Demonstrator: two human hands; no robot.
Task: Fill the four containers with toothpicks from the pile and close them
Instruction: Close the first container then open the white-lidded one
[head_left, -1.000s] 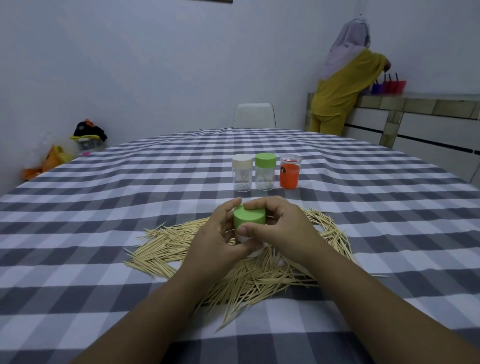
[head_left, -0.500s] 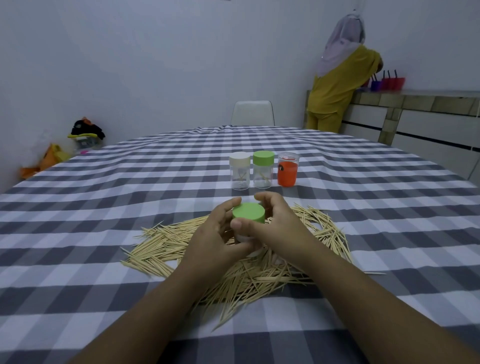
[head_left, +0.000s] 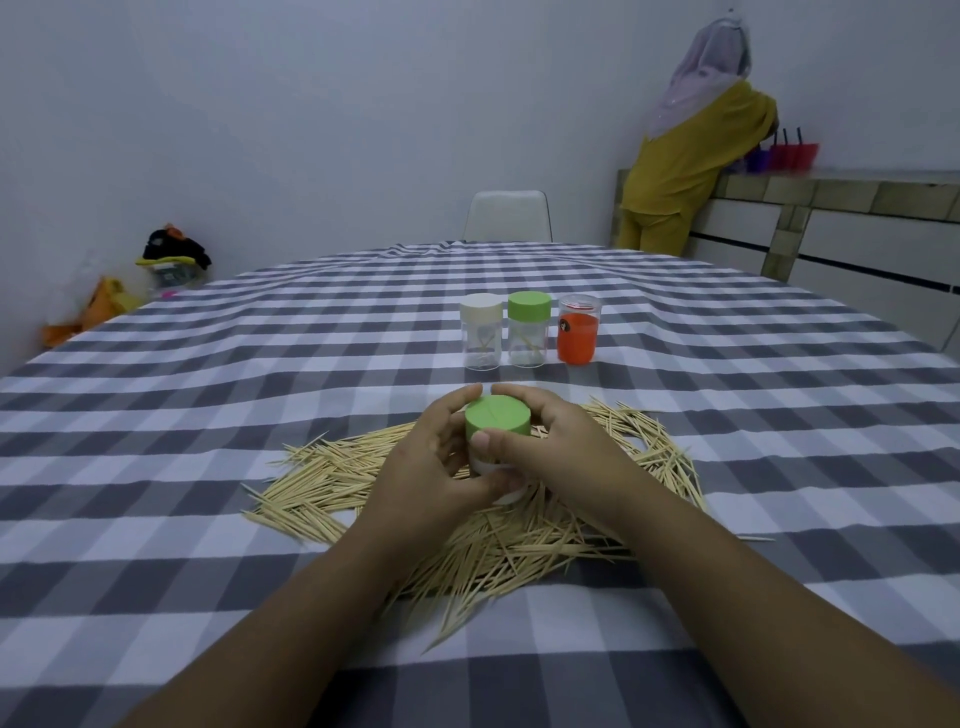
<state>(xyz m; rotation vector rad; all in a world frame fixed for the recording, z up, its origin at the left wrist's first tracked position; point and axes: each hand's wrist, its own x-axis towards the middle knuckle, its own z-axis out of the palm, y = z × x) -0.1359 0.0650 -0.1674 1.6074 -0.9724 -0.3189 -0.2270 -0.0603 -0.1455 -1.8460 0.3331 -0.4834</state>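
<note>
A small clear container with a green lid (head_left: 497, 420) is held above the toothpick pile (head_left: 498, 525). My left hand (head_left: 428, 462) grips the container's body from the left. My right hand (head_left: 550, 447) curls round the green lid, thumb on its front. Further back stand three containers in a row: one with a white lid (head_left: 481, 331), one with a green lid (head_left: 529, 328), and an orange one (head_left: 578, 336) with a clear top. A few toothpicks show inside the white-lidded and green-lidded ones. The held container's contents are hidden by my fingers.
The table wears a grey and white checked cloth (head_left: 208, 415). A white chair (head_left: 508, 215) stands at the far edge. A person in yellow (head_left: 685, 156) leans on a counter at the back right. Bags lie on the floor at the left (head_left: 171, 260).
Both hands stay on the container over the pile. My right thumb has shifted along the lid's front, and the view has drifted slightly.
</note>
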